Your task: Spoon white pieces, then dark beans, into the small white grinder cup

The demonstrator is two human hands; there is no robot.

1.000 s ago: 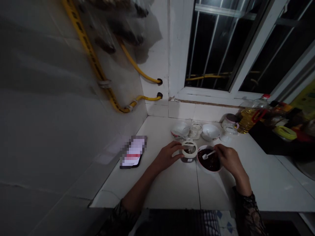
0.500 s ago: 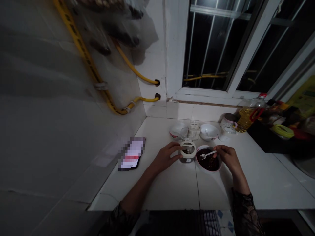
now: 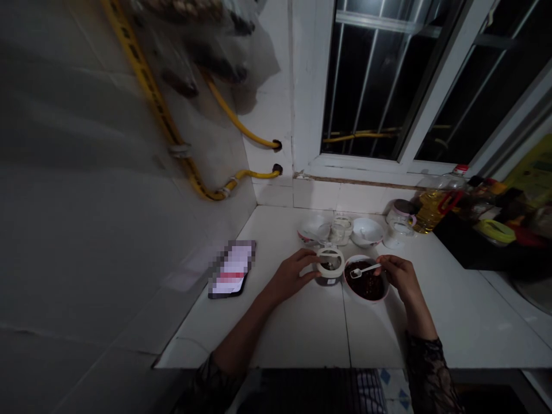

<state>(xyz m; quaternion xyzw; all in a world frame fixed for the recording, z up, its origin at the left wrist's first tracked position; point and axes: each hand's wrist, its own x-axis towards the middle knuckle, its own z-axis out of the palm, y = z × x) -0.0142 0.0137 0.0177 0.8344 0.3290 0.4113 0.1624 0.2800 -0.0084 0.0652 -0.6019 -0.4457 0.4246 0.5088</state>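
Observation:
My left hand grips a small seasoning jar from its left side, thumb low and fingers at the pale rim. The jar's lid is up, and some dark contents show inside. Just right of it stands a white bowl with a pink rim, full of dark red, chili-like sauce. Between the fingertips of my right hand is the handle of a small white spoon. Its scoop hangs over the left part of the sauce; I cannot tell whether it touches.
Behind stand two white bowls, a clear jar and a lidded container. An oil bottle and a dark box of condiments occupy the right. A phone lies left. Yellow pipes run along the wall.
The small spoon has turned slightly over the sauce, so its scoop outline shows more plainly. My left hand keeps its hold on the seasoning jar. The view has shifted very slightly.

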